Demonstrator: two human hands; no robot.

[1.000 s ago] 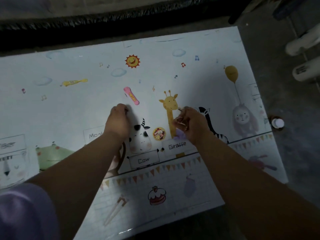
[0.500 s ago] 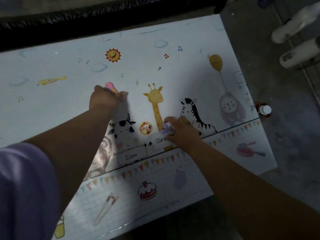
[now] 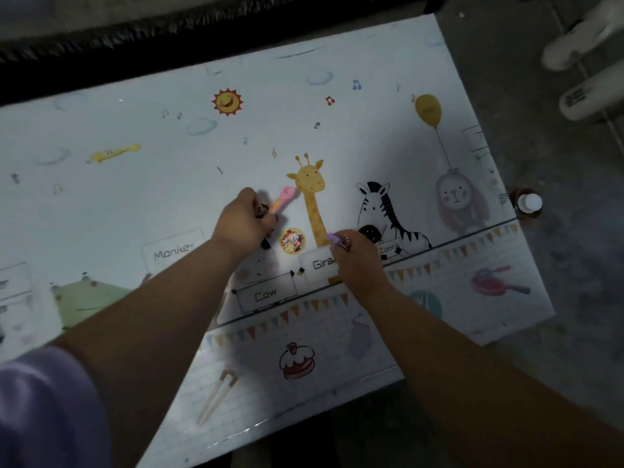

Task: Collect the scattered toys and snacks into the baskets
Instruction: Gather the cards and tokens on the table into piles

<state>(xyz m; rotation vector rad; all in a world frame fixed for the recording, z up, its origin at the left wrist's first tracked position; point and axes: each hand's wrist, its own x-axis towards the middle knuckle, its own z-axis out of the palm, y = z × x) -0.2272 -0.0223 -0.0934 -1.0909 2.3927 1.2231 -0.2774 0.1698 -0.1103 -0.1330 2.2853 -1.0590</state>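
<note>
Plainly you are early in the collecting: no basket shows anywhere around the play mat (image 3: 371, 79), so nothing counts as put away. Your left hand (image 3: 241, 224) and right hand (image 3: 358, 261) are both busy over its middle, the left's fingers curled round a pink toy (image 3: 287, 196) beside the printed giraffe. A yellow toy (image 3: 113, 152) far to the left and a round colourful disc (image 3: 292, 240) between your hands lie uncollected, and the right's fingers pinch a small purple piece (image 3: 332, 237).

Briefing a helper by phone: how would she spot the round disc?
On the pale printed mat, find the yellow giraffe drawing. Left of its neck, between the left hand and right hand, lies a colourful round disc. Unlike the pink stick toy, it lies unheld.
</note>
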